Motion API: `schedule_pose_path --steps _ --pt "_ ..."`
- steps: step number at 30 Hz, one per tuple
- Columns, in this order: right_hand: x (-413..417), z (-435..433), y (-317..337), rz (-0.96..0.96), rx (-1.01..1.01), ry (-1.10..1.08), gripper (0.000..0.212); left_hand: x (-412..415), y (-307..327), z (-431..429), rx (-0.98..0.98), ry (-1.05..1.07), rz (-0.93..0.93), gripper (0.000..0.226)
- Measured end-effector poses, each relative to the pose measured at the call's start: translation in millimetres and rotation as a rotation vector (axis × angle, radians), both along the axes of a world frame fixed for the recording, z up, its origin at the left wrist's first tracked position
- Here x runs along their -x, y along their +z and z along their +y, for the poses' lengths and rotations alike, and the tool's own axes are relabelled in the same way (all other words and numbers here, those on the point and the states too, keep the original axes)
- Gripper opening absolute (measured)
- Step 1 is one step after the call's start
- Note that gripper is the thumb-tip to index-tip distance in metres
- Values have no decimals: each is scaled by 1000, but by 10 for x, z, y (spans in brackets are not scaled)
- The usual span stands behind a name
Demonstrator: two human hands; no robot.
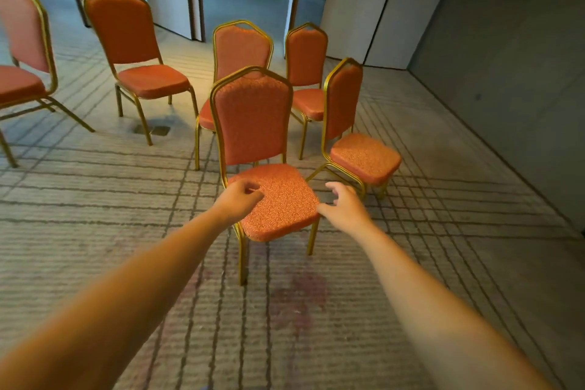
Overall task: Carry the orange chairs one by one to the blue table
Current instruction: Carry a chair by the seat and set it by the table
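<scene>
seemingly barely begun: left hand (242, 199), fingers loosely curled, and right hand (345, 204), fingers apart, hover at the centre orange chair (253, 117), gripping nothing; five more chairs (136, 41) stand behind.

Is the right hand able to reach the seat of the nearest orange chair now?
Probably yes: the right hand is beside the seat, thumb at its edge, and nothing stands between them.

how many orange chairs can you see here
6 orange padded chairs with gold metal frames: one nearest, front centre; one just right of it; two behind it; one back left; one cut off at the left edge. More may be out of frame.
</scene>
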State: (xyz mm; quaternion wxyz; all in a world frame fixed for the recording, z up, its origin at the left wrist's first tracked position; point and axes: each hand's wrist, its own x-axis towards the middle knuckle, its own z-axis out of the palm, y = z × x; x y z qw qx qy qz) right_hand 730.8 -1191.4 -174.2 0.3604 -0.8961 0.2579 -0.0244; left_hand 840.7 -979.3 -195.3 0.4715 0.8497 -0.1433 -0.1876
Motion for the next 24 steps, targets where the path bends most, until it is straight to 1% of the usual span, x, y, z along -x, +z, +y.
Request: schedule_pose_path --steps 3,7,14,17,21,24 --pt "-435 -458 -38 31 -5 76 64 -290 -68 -417 20 82 40 34" --pt "-1075 -927 -166 49 13 162 62 -807 -266 -901 -21 152 51 37" --pt "-2462 -1719 -413 109 62 324 63 -2003 -723 -1754 -68 267 97 36" --pt "-3073 -2040 -440 142 61 401 64 -2543 -805 -2078 -89 310 132 36" --pt "-3759 -2301 -448 115 43 443 64 -2983 -843 -2336 -116 383 137 36" --pt "-4288 -2383 -553 115 45 540 62 -3199 -954 -2418 -138 473 182 32"
